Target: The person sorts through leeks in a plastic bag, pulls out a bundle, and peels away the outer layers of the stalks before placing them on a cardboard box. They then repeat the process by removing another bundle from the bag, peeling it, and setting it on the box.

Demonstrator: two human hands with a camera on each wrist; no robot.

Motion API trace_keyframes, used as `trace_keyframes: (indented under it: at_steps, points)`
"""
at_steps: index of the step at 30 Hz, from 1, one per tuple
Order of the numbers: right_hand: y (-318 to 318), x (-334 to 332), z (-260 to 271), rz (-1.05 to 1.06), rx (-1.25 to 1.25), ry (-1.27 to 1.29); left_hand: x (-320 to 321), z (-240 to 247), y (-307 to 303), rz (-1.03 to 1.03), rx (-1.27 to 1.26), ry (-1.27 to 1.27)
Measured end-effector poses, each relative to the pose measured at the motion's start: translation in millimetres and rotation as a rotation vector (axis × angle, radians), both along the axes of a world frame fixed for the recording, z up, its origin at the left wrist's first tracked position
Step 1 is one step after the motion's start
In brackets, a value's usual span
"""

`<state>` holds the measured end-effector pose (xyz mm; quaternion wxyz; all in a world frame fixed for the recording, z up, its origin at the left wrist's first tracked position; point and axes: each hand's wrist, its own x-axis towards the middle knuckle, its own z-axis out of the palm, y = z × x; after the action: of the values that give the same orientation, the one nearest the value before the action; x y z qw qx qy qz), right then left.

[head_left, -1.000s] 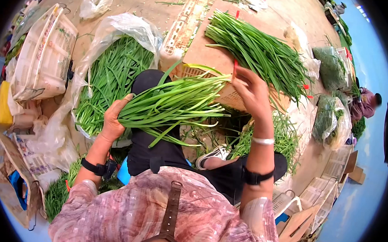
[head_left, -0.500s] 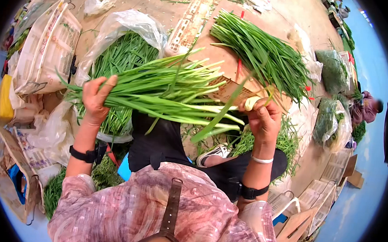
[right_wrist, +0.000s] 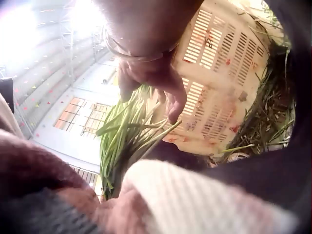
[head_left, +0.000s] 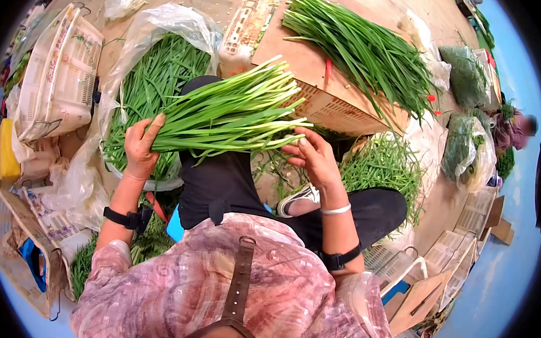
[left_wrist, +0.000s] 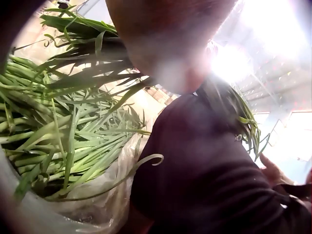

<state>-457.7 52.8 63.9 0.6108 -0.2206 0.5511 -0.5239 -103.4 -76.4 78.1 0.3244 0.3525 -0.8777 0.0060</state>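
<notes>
A loose bunch of long green stalks with pale ends lies across the person's lap in the head view. The left hand grips its leafy end, thumb on top. At the pale ends, the right hand touches the lower stalks with bent, spread fingers; whether it pinches one is unclear. In the right wrist view, the right hand hangs over the pale stalks. The left wrist view shows part of the left hand above dark leaves, its fingertips hidden.
Beyond the lap, a second bunch lies on a board over a crate. An open plastic bag of greens stands at the left. Loose greens are heaped at the right, and white crates stand at the far left.
The right hand has let go of the pale piece and leaf it held and moved left to the stalk ends. The bunch and left hand have shifted slightly, the stalks now closer together.
</notes>
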Motion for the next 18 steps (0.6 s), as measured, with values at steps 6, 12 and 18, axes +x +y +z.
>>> trace_keyframes:
  at_steps: [6, 12, 18]
  points:
    - [-20, 20, 12, 0.013, 0.047, -0.429, 3, -4, 1, 0.025, 0.01, -0.03]
    - [0, 16, 29, 0.027, -0.201, -0.282, 1, -5, 3, 0.041, 0.026, -0.002]
    - [4, 7, 47, 0.069, -0.346, -0.018, 3, -6, 0, 0.009, 0.079, 0.013]
